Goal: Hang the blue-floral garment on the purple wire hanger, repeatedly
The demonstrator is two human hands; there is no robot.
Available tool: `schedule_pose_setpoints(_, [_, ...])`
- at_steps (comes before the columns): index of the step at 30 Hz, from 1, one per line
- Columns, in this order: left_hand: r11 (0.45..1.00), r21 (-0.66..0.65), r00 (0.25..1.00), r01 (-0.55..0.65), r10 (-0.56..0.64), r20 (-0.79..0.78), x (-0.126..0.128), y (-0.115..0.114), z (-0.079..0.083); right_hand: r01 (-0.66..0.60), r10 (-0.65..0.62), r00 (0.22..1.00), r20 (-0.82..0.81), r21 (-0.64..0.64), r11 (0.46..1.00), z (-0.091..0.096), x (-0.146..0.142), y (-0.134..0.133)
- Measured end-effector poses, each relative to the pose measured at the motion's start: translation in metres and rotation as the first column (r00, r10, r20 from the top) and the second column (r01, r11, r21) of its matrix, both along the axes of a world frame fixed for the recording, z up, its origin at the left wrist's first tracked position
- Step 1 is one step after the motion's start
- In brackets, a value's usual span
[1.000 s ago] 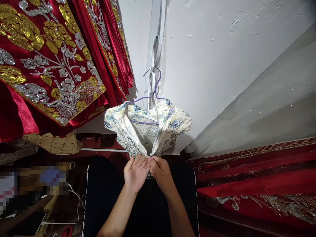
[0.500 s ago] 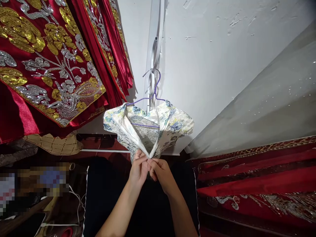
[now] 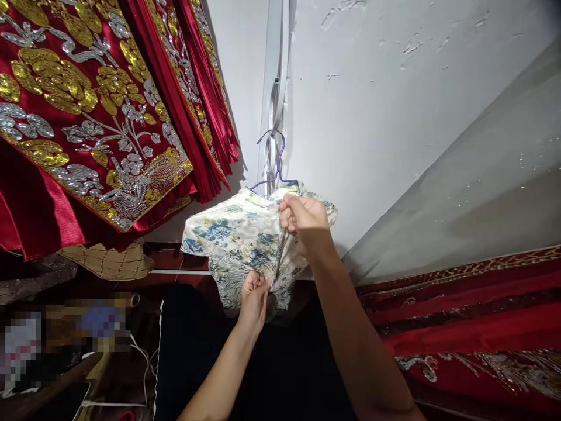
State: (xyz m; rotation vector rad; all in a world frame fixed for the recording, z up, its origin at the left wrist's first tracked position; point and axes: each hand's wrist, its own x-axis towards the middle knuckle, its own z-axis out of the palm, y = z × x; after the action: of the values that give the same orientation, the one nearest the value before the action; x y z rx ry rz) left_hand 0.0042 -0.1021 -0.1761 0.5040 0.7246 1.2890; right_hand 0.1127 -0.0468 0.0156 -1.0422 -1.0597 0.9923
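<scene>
A white short-sleeved blouse point(image 3: 234, 234) with blue and yellow flowers hangs from a purple hanger point(image 3: 279, 164). My left hand point(image 3: 254, 301) pinches the blouse low on its front opening, near the lower end of the seam. Higher up, close to the neckline, my right hand point(image 3: 309, 213) is closed at the top of the same opening, which looks like a zipper. The pull itself is hidden in my fingers. Between the two hands the opening's edges lie together, and my right hand and forearm cover part of the blouse's right side.
The hanger hooks on a white metal stand point(image 3: 277, 88) against the white wall point(image 3: 350, 128). Red garments point(image 3: 109, 128) with gold and silver embroidery hang at upper left. A greyish sheer cloth point(image 3: 473, 204) and red fabric point(image 3: 473, 304) lie to the right. White cables point(image 3: 142, 356) are at lower left.
My right hand has moved up from beside the left hand to the neckline. The V-shaped opening has closed, and the blouse's front now lies together. My left hand stays low.
</scene>
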Motion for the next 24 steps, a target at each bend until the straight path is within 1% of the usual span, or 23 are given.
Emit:
schedule_pose_setpoints(1, [0.999, -0.004, 0.999, 0.038, -0.038, -0.025, -0.005, 0.0, 0.005, -0.006, 0.006, 1.0, -0.006, -0.011, 1.0, -0.002, -0.002, -0.002])
schedule_pose_setpoints(2, [0.996, -0.008, 0.994, 0.093, -0.093, -0.062, -0.012, 0.001, 0.014, -0.018, 0.018, 1.0, -0.005, -0.028, 0.999, -0.005, -0.004, -0.006])
schedule_pose_setpoints(3, [0.986, -0.004, 0.978, 0.169, -0.169, -0.119, -0.02, 0.002, 0.026, -0.034, 0.034, 0.999, 0.001, -0.046, 0.998, -0.009, -0.006, -0.01])
schedule_pose_setpoints(4, [0.971, 0.009, 0.957, 0.239, -0.234, -0.173, -0.028, 0.004, 0.042, -0.05, 0.051, 0.999, 0.008, -0.06, 0.997, -0.013, -0.006, -0.014])
schedule_pose_setpoints(5, [0.941, 0.039, 0.905, 0.337, -0.312, -0.288, -0.036, 0.007, 0.061, -0.071, 0.072, 0.997, 0.009, -0.073, 0.995, -0.016, -0.007, -0.018])
schedule_pose_setpoints(6, [0.902, 0.112, 0.854, 0.416, -0.345, -0.39, -0.044, 0.01, 0.082, -0.099, 0.099, 0.995, -0.01, -0.077, 0.992, -0.018, -0.006, -0.021])
schedule_pose_setpoints(7, [0.884, 0.221, 0.848, 0.412, -0.284, -0.447, -0.05, 0.015, 0.105, -0.137, 0.134, 0.99, -0.052, -0.07, 0.988, -0.019, -0.006, -0.023])
schedule_pose_setpoints(8, [0.858, 0.358, 0.858, 0.369, -0.167, -0.485, -0.054, 0.02, 0.127, -0.191, 0.184, 0.976, -0.116, -0.055, 0.98, -0.018, -0.005, -0.025])
schedule_pose_setpoints(9, [0.812, 0.493, 0.851, 0.313, -0.009, -0.525, -0.056, 0.027, 0.147, -0.257, 0.246, 0.95, -0.191, -0.035, 0.966, -0.017, -0.004, -0.026])
schedule_pose_setpoints(10, [0.751, 0.592, 0.807, 0.291, 0.14, -0.574, -0.058, 0.034, 0.165, -0.33, 0.314, 0.91, -0.271, -0.015, 0.944, -0.015, -0.003, -0.027])
schedule_pose_setpoints(11, [0.68, 0.66, 0.739, 0.319, 0.257, -0.623, -0.058, 0.042, 0.18, -0.404, 0.38, 0.857, -0.348, 0.005, 0.915, -0.013, -0.002, -0.027])
schedule_pose_setpoints(12, [0.61, 0.699, 0.664, 0.373, 0.35, -0.66, -0.057, 0.05, 0.192, -0.468, 0.432, 0.799, -0.419, 0.02, 0.884, -0.011, -0.002, -0.027])
schedule_pose_setpoints(13, [0.55, 0.71, 0.591, 0.439, 0.419, -0.69, -0.056, 0.058, 0.2, -0.516, 0.464, 0.744, -0.481, 0.029, 0.856, -0.01, -0.001, -0.027])
schedule_pose_setpoints(14, [0.499, 0.706, 0.528, 0.502, 0.469, -0.708, -0.054, 0.065, 0.206, -0.544, 0.476, 0.702, -0.53, 0.034, 0.839, -0.01, -0.001, -0.027])
schedule_pose_setpoints(15, [0.457, 0.701, 0.482, 0.547, 0.513, -0.71, -0.053, 0.07, 0.208, -0.557, 0.477, 0.675, -0.563, 0.035, 0.83, -0.01, -0.001, -0.026])
schedule_pose_setpoints(16, [0.424, 0.703, 0.449, 0.571, 0.556, -0.7, -0.052, 0.074, 0.209, -0.554, 0.468, 0.67, -0.576, 0.032, 0.832, -0.011, -0.002, -0.026])
schedule_pose_setpoints(17, [0.396, 0.715, 0.428, 0.576, 0.599, -0.677, -0.051, 0.076, 0.209, -0.529, 0.449, 0.69, -0.567, 0.027, 0.848, -0.011, -0.003, -0.025])
schedule_pose_setpoints(19, [0.347, 0.765, 0.419, 0.543, 0.678, -0.604, -0.05, 0.077, 0.205, -0.437, 0.387, 0.778, -0.495, 0.018, 0.899, -0.012, -0.006, -0.024])
schedule_pose_setpoints(21, [0.306, 0.828, 0.438, 0.469, 0.734, -0.519, -0.048, 0.075, 0.201, -0.342, 0.322, 0.861, -0.393, 0.02, 0.939, -0.012, -0.009, -0.022])
schedule_pose_setpoints(24, [0.279, 0.9, 0.454, 0.334, 0.79, -0.413, -0.044, 0.072, 0.196, -0.276, 0.261, 0.927, -0.271, -0.017, 0.961, -0.012, -0.014, -0.02])
